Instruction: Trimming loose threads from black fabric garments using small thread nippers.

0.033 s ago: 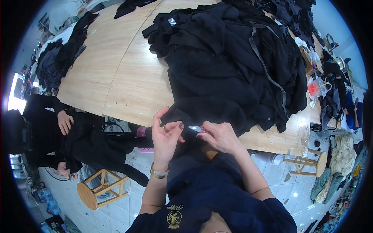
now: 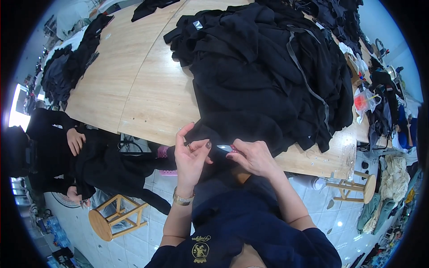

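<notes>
A large heap of black garments [image 2: 250,89] covers the right half of the wooden table, and its near edge hangs over toward my lap. My left hand [image 2: 190,156], with a watch on the wrist, is closed in a pinch at a black garment [image 2: 216,131] on the near edge of the heap; one finger stays raised. What exactly lies between its fingertips is too dark to make out. Closed around the pink handle of small thread snips [image 2: 225,148] is my right hand [image 2: 254,156]. The metal blades point left toward my left hand, a short gap from its fingertips.
At the left, a person in black [image 2: 49,147] handles dark cloth beside a wooden stool [image 2: 102,223]. Another stool [image 2: 368,188] stands at the right. On the table [image 2: 156,98], dark garments [image 2: 60,71] lie far left. A plastic cup with red contents [image 2: 361,102] sits at the right edge.
</notes>
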Tool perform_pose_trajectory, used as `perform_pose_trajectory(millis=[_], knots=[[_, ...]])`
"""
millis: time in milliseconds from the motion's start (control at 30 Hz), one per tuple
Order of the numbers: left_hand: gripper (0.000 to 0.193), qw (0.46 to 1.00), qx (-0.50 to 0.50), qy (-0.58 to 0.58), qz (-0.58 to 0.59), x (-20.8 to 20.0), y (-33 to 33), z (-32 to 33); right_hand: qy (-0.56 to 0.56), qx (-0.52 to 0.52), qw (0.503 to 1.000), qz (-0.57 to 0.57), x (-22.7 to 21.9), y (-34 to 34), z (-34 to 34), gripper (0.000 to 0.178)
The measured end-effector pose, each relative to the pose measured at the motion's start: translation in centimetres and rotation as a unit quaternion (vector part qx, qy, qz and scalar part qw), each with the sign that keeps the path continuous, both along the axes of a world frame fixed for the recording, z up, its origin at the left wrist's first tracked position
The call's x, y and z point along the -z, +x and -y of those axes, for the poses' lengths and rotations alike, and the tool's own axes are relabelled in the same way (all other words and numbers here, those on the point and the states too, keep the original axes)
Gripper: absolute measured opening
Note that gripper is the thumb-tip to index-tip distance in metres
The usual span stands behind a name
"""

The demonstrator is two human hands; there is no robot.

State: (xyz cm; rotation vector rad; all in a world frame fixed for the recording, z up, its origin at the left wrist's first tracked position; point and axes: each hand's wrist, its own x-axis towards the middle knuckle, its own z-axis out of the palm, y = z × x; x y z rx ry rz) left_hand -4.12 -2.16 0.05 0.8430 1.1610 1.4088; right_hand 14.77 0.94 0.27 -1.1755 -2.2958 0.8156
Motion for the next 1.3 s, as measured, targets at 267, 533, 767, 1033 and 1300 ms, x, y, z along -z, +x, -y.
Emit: perform_pose_trajectory(millis=[267, 533, 767, 1033, 1300], knots=[[0.059, 1.0, -0.003, 0.004, 0.004, 0.1, -0.2, -0.1, -0.006, 0.026, 0.998, -0.052, 0.9, -0.1, -0.3, 0.034], [0.059, 0.998, 0.022, -0.01, 0.053, 0.3, 0.2, 0.0, -0.206, 0.091, 0.926, -0.303, 0.7, -2.5, -0.4, 0.016], [0.059, 0.999, -0.021, 0.007, 0.039, 0.5, 0.1, -0.1, 0.041, 0.092, 0.963, -0.25, 1.7, -3.2, 0.7, 0.011], [0.058, 0.998, -0.018, -0.009, 0.058, 0.4, -0.5, -0.3, -0.026, 0.001, 0.967, -0.253, 0.8, -1.1, 0.9, 0.018], [0.059, 0.996, 0.002, -0.024, 0.083, 0.1, -0.7, -0.3, 0.036, 0.055, 0.993, -0.096, 1.7, -0.4, 0.0, 0.036]])
